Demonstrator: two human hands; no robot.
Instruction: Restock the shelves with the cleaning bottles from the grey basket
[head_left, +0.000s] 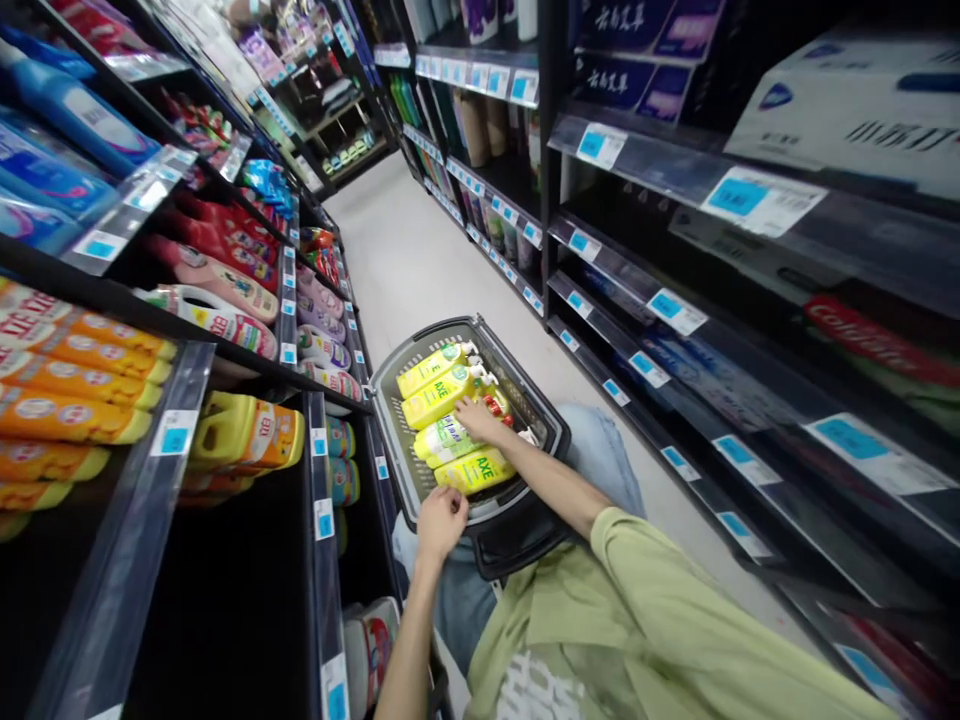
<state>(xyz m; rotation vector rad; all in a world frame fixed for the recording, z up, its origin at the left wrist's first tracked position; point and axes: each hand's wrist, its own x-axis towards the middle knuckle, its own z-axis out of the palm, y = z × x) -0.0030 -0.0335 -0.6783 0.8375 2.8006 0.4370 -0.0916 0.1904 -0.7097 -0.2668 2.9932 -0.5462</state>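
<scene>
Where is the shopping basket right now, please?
In the head view, the basket is just below centre, between the shelves, with the left hand at its near-left edge.

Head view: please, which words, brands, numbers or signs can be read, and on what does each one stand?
"AXE": yellow pump bottles in the basket.
"Colgate": red box, right-hand shelf.
"小苏打": white box, upper right; last character blurred.
"云南": dark purple boxes, upper right; other characters unclear.
Too small or blurred: shelf price tags, orange bottles, white print on the green T-shirt.
</scene>
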